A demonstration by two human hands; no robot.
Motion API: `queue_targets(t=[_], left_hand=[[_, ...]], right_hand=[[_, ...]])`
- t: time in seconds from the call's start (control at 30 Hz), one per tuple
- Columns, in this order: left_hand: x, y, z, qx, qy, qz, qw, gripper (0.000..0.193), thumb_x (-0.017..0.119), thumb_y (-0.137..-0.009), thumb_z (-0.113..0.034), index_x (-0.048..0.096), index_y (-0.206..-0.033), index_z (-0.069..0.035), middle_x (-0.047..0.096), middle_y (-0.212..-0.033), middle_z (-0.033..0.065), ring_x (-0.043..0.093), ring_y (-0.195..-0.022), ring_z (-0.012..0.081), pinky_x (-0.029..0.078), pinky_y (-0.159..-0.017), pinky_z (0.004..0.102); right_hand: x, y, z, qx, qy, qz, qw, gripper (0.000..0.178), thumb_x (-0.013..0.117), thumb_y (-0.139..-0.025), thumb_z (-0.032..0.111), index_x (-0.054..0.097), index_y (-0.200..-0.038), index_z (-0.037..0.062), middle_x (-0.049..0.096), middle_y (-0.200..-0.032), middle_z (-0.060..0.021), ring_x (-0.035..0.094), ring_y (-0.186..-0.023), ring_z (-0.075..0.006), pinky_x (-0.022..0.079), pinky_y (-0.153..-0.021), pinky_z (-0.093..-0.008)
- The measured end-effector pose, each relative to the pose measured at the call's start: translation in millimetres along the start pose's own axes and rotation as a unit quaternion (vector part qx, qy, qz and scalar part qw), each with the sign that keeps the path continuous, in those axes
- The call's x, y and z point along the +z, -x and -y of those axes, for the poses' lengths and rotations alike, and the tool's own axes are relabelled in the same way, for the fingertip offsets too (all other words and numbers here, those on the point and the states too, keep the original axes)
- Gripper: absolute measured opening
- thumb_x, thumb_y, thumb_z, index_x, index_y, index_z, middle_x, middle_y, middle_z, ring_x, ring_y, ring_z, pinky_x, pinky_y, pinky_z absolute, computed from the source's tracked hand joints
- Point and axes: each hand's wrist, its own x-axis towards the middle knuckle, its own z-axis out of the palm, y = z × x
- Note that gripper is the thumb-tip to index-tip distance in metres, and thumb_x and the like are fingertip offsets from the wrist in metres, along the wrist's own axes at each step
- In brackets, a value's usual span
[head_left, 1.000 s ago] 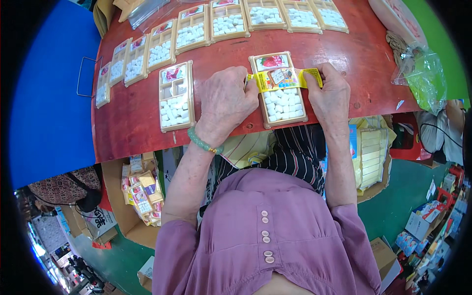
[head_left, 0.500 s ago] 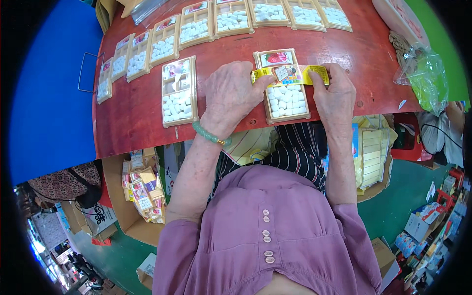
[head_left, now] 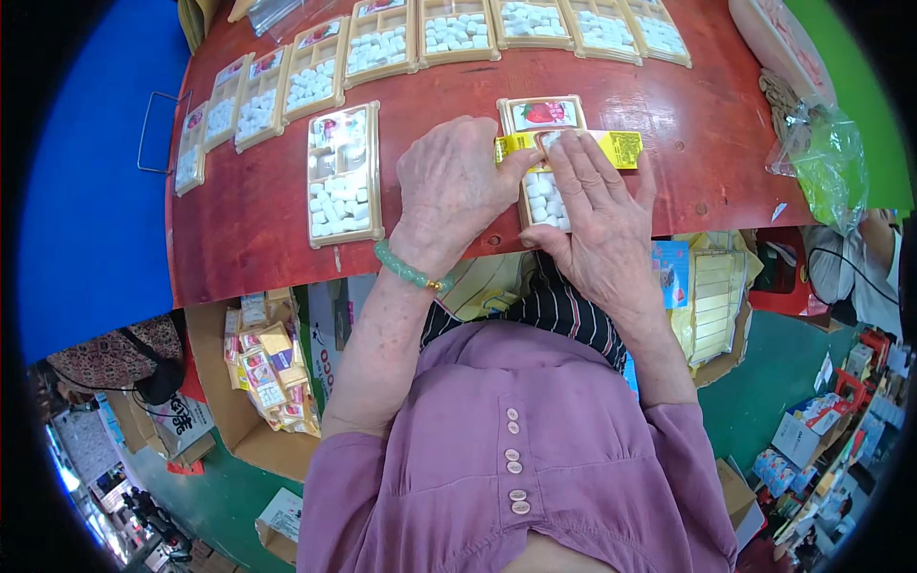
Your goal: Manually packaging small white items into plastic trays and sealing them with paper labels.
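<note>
Near the front edge of the red table lies a small beige plastic box (head_left: 541,99) with a strawberry picture at its far end and small white pieces in its near part. A yellow printed paper strip (head_left: 625,150) lies across its middle, its right end sticking out past the box. My left hand (head_left: 451,186) has its fingers curled at the box's left side, the thumb pressing the strip's left end. Flat over the strip and the box lies my right hand (head_left: 604,215), fingers stretched out and thumb by the near edge, covering much of both.
Left of my left hand stands a similar box (head_left: 376,167) with white pieces. Several more filled boxes (head_left: 459,59) form a curved row farther back. A clear plastic bag (head_left: 826,143) hangs over the table's right edge. Below the table, a carton (head_left: 224,401) holds finished-looking packs.
My right hand has let go of the strip's right end and moved left, now flat on the strip and box. The left hand stays at the strip's left end.
</note>
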Motion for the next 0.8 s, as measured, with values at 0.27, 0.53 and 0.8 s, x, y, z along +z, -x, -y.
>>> queue_targets(t=[0.27, 0.53, 0.8], left_hand=[[3.1, 0.5, 4.1, 0.007, 0.009, -0.021, 1.000, 0.044, 0.072, -0.071, -0.045, 0.064, -0.069, -0.001, 0.062, -0.069, 0.0174, 0.064, -0.070, 0.0332, 0.050, -0.060, 0.0433], [-8.4, 33.3, 7.6, -0.016, 0.044, 0.019, 0.999, 0.046, 0.071, -0.072, -0.044, 0.063, -0.066, 0.001, 0.060, -0.064, 0.0201, 0.062, -0.067, 0.0357, 0.049, -0.060, 0.0442], [-10.4, 89.2, 12.1, -0.057, 0.190, -0.051, 0.979, 0.043, 0.074, -0.075, -0.031, 0.053, -0.059, 0.002, 0.051, -0.052, 0.0198, 0.051, -0.044, 0.0307, 0.038, -0.044, 0.0404]], right_hand=[[-10.5, -0.3, 0.8, -0.011, -0.040, 0.033, 0.999, 0.099, 0.067, -0.065, 0.062, 0.038, -0.137, 0.0010, 0.041, -0.141, -0.0154, 0.036, -0.133, -0.0273, 0.015, -0.110, -0.0537], [-0.3, 33.4, 15.7, -0.055, 0.042, 0.002, 0.998, 0.065, 0.062, -0.070, 0.007, 0.043, -0.132, -0.0014, 0.047, -0.134, -0.0151, 0.042, -0.127, -0.0271, 0.024, -0.108, -0.0501], [1.5, 56.0, 30.7, -0.100, 0.006, -0.039, 0.994, 0.049, 0.052, -0.082, 0.005, 0.047, -0.130, 0.0002, 0.049, -0.135, -0.0141, 0.046, -0.126, -0.0261, 0.032, -0.103, -0.0465]])
